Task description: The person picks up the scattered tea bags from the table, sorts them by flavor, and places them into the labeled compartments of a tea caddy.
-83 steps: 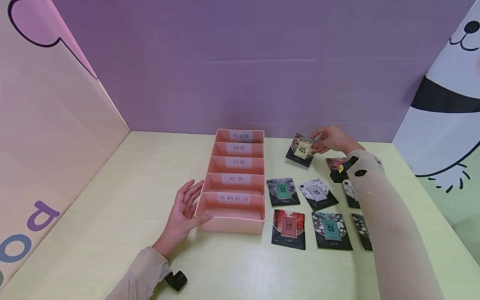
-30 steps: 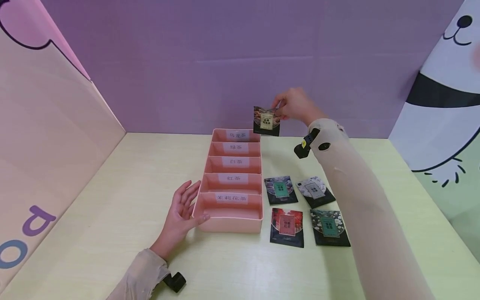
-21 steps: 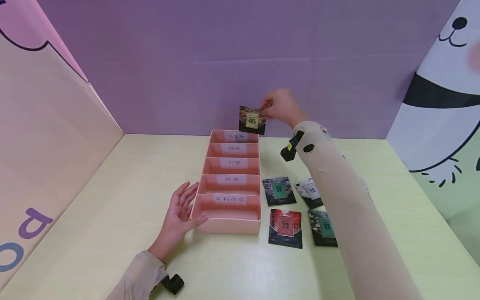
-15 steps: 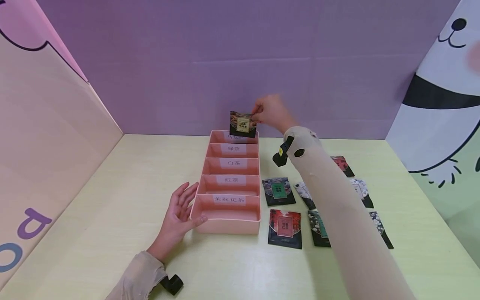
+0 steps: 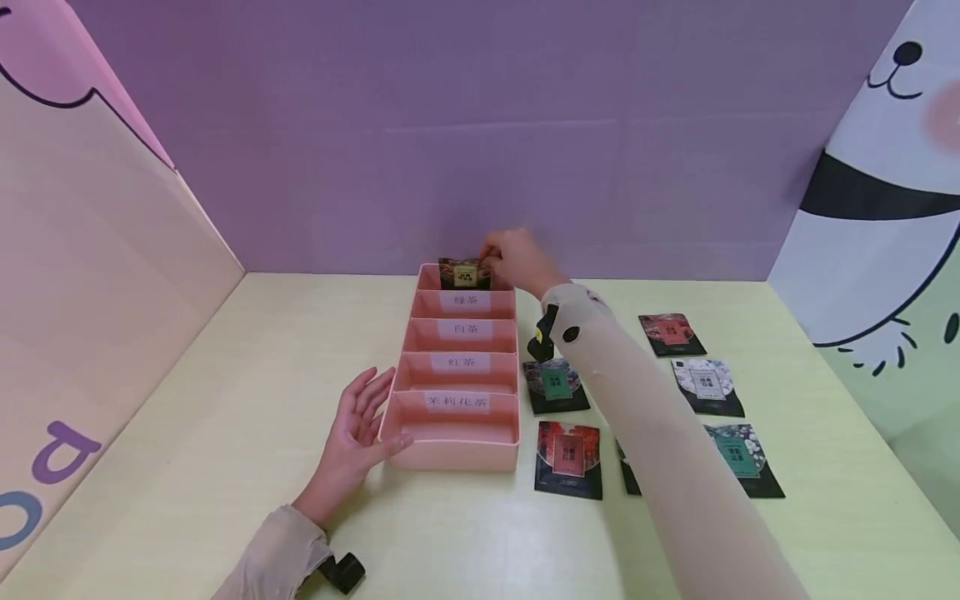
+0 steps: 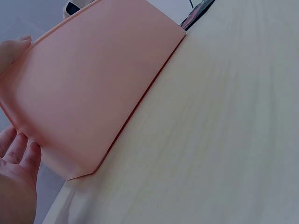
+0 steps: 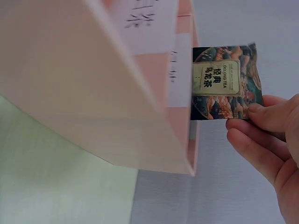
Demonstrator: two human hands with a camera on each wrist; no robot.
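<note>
My right hand (image 5: 520,260) pinches the top corner of a dark oolong tea sachet (image 5: 463,276) between thumb and fingers. The sachet stands partly inside the rearmost compartment of a pink divided box (image 5: 453,454); its lower part is hidden behind the divider in the right wrist view, where the OOLONG TEA label (image 7: 216,78) shows. At the box's near left corner rests my left hand (image 5: 356,433), thumb on the front rim and fingers loosely extended along the side. The left wrist view shows those fingertips (image 6: 32,154) right at the box's edge.
Right of the box lie several sachets: a green-label one (image 5: 557,384), a red one (image 5: 568,460), another red one (image 5: 671,333), a white one (image 5: 708,386) and a teal-label one (image 5: 738,457). The right sleeve (image 5: 660,433) covers others. A purple wall (image 5: 375,167) stands behind the table.
The right hand has carried the oolong sachet from the table's right side leftward over the box, then lowered it into the rearmost compartment. The left hand has stayed at the box's corner.
</note>
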